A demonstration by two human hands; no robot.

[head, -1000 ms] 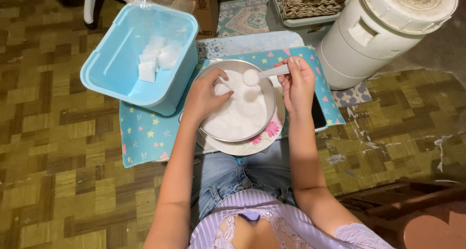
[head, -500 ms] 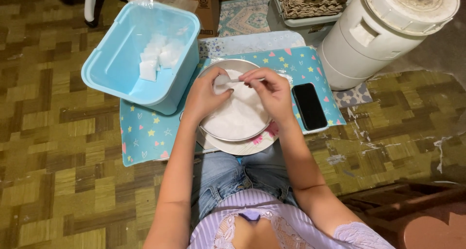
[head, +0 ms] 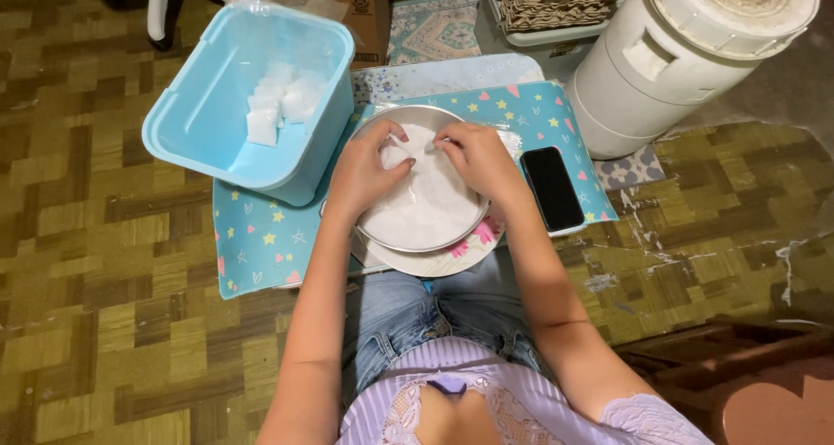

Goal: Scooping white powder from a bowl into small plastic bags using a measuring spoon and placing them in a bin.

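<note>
Sitting at the star-print mat (head: pixel 261 237), light-blue tub (head: pixel 217 106) of wrapped white pieces lying by my left. Round metal pan (head: pixel 426 210) is resting on a floral plate (head: pixel 452 256) (keeps it level). My left hand (head: pixel 363 171) and right hand (head: pixel 478 157) are pinching a thin white sheet (head: pixel 408 154) over the pan's far side, fingers closed on it.

A light-blue tub (head: pixel 217 124), a teal mat (head: pixel 261 237) patterned with stars and hearts, and a black phone (head: pixel 556 187) are seen.
</note>
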